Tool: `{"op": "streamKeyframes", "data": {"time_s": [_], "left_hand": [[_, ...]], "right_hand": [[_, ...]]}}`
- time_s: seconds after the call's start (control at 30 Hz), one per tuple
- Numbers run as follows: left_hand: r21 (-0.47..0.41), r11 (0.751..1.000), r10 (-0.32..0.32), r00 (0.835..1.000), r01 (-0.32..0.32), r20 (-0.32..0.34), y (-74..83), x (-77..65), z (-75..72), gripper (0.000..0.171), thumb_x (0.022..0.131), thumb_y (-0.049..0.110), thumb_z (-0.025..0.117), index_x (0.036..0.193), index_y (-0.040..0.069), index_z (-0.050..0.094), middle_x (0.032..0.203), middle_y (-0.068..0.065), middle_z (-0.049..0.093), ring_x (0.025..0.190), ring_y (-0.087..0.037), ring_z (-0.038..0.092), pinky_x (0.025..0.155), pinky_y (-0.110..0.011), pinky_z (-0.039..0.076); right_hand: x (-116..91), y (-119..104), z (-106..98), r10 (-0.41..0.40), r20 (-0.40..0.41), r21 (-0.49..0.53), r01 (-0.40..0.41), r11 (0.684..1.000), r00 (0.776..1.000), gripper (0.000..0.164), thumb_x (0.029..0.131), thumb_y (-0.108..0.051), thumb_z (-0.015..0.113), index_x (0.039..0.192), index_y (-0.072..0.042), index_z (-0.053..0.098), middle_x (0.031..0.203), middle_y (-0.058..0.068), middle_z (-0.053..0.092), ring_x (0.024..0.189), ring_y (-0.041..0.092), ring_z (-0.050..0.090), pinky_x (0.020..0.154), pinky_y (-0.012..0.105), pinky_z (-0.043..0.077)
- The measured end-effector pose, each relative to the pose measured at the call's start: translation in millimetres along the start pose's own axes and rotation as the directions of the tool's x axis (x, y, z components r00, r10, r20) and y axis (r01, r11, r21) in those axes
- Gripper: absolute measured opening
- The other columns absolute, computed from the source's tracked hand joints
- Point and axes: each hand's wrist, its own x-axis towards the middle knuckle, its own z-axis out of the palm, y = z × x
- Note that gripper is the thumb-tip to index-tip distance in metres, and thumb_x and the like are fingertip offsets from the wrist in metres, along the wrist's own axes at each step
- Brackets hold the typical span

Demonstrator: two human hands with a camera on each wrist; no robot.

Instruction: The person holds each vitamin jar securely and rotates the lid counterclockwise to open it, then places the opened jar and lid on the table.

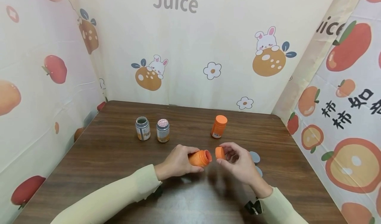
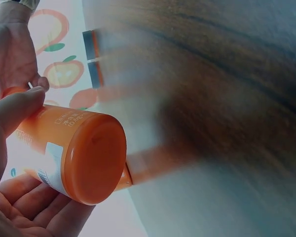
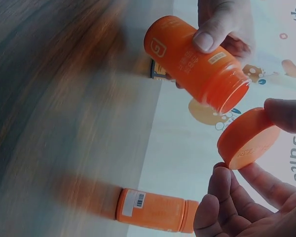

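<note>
My left hand (image 1: pixel 180 161) grips an orange bottle (image 1: pixel 198 158) round its body, tilted so that its bare threaded mouth points right. Close to that mouth, my right hand (image 1: pixel 239 161) pinches an orange screw cap (image 1: pixel 220 153) by its edge, between thumb and fingers. The right wrist view shows the cap (image 3: pixel 249 138) apart from the bottle (image 3: pixel 197 64), just off its rim. In the left wrist view the bottle's smooth base (image 2: pixel 96 158) faces the camera, with a white label on its side.
A second orange bottle (image 1: pixel 219 127), capped, stands behind the hands. Farther left stand an open grey jar (image 1: pixel 143 128) and a grey jar with a patterned top (image 1: pixel 163 130). Two grey discs (image 1: pixel 254 156) lie beside my right hand. Printed curtains (image 1: pixel 190 45) border the wooden table (image 1: pixel 113 171).
</note>
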Motion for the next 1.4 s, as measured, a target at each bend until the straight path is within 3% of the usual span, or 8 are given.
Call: {"op": "streamKeyframes", "data": {"time_s": [0.27,0.47,1.07,1.4], "left_hand": [[-0.033,0.999,0.008,0.999,-0.010,-0.042,-2.4,-0.2,-1.2,0.051,0.073,0.038,0.094,0.115,0.015,0.076,0.095,0.010,0.072,0.076,-0.004,0.062,0.071,-0.022,0.052],[-0.079,0.997,-0.012,0.998,0.007,-0.057,-2.6,-2.3,-2.9,0.053,0.075,0.035,0.093,0.119,0.013,0.074,0.101,0.007,0.074,0.081,-0.005,0.063,0.074,-0.024,0.054],[-0.182,0.983,-0.040,0.989,0.014,-0.141,-4.3,-11.1,-12.0,0.053,0.074,0.026,0.094,0.120,0.013,0.072,0.107,0.007,0.074,0.088,-0.005,0.066,0.080,-0.027,0.055],[-0.192,0.981,-0.006,0.977,-0.036,-0.215,-5.6,-13.8,-15.7,0.051,0.073,0.023,0.095,0.117,0.012,0.071,0.106,0.005,0.075,0.089,-0.005,0.068,0.081,-0.029,0.057]], "right_hand": [[3,5,-4,0.044,0.009,-0.040,-0.044,0.998,0.999,0.043,0.081,-0.019,0.089,0.118,-0.020,0.068,0.095,0.000,0.066,0.082,0.024,0.061,0.069,0.035,0.054],[5,7,-8,0.062,0.004,-0.087,-0.061,0.994,0.998,0.043,0.080,-0.020,0.090,0.118,-0.019,0.069,0.096,-0.001,0.066,0.083,0.022,0.061,0.071,0.032,0.053],[11,20,-14,0.036,-0.034,-0.167,-0.042,0.985,0.999,0.044,0.077,-0.016,0.091,0.116,-0.016,0.069,0.097,-0.002,0.068,0.081,0.018,0.063,0.071,0.030,0.054],[13,23,-17,0.061,-0.053,-0.238,-0.072,0.969,0.997,0.044,0.076,-0.020,0.092,0.114,-0.016,0.071,0.094,-0.001,0.069,0.079,0.015,0.062,0.071,0.031,0.053]]}}
